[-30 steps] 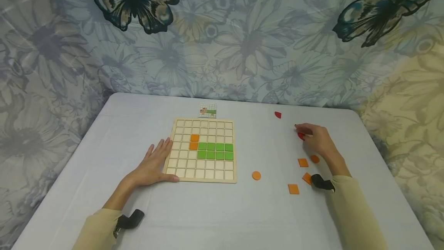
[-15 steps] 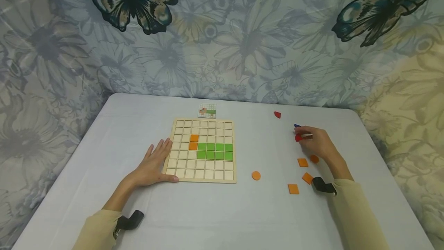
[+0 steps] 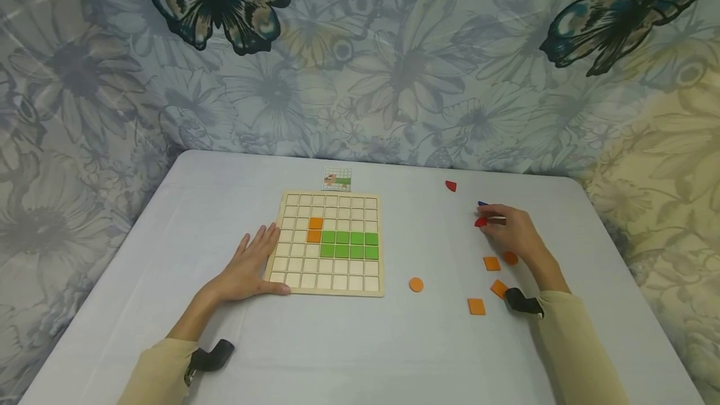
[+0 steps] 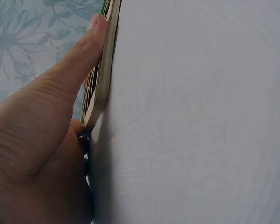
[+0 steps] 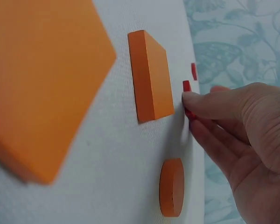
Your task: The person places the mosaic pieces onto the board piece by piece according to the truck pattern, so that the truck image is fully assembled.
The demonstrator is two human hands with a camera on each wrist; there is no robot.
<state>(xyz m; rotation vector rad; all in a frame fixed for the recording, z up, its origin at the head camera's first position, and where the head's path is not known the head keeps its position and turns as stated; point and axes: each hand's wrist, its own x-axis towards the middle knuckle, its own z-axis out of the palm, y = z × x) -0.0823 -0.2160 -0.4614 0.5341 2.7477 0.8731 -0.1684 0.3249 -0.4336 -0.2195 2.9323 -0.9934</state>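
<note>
A wooden grid board (image 3: 337,291) lies on the table with two orange squares (image 3: 315,230) and several green squares (image 3: 349,245) set in it. My left hand (image 3: 243,270) rests at its left side, fingers straight and spread, thumb along the near edge; in the left wrist view the thumb (image 4: 86,51) touches the rim. My right hand (image 3: 516,227) pinches a small red piece (image 3: 480,222) between thumb and fingertips, also seen in the right wrist view as a red piece (image 5: 186,86), partly hidden by the thumb. A small blue piece (image 3: 482,203) shows just beyond the fingers.
A pattern card (image 3: 337,179) lies behind the board. A red quarter-round piece (image 3: 451,186) sits at the back right. Near my right forearm lie orange squares (image 3: 476,307) and an orange disc (image 3: 510,258); another orange disc (image 3: 416,284) lies right of the board.
The red piece has shifted slightly left in my right hand's fingertips, and the blue piece has come into sight beyond them. My left hand and the board have stayed put.
</note>
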